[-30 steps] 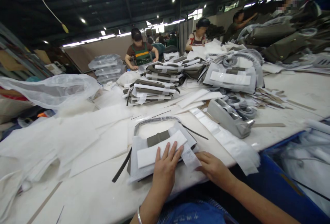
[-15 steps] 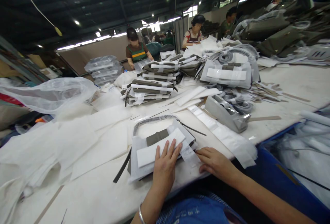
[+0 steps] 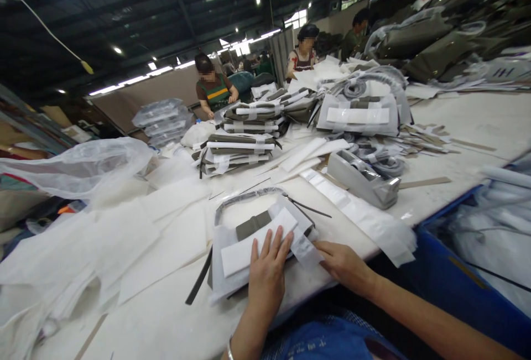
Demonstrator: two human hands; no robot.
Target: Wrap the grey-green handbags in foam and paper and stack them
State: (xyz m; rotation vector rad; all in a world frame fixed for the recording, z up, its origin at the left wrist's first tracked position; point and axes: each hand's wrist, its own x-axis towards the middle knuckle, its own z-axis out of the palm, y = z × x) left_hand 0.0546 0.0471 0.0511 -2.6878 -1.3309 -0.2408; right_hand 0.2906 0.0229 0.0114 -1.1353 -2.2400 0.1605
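In front of me a dark olive handbag (image 3: 254, 224) lies on the table, partly covered by pale wrapping sheet, its wrapped handle (image 3: 243, 197) arching away from me. My left hand (image 3: 269, 271) rests flat, fingers apart, on a white padding strip (image 3: 240, 252) across the bag. A whitish translucent strip (image 3: 305, 250) sticks out past the bag's right side. At its outer end my right hand (image 3: 346, 265) is closed, thumb and fingers pinching the strip. A dark strap (image 3: 199, 276) trails out at the bag's left.
Stacked wrapped bags (image 3: 238, 152) stand beyond. To the right are a grey tape dispenser (image 3: 360, 180), long white sheets (image 3: 360, 222) and a blue bin (image 3: 452, 271) of plastic. Large white sheets (image 3: 161, 238) cover the left. Co-workers (image 3: 215, 92) stand at the far side.
My right hand's fingers have closed on the strip's end; before, they were looser beside it. My left hand stays on the padding strip. The view has shifted slightly.
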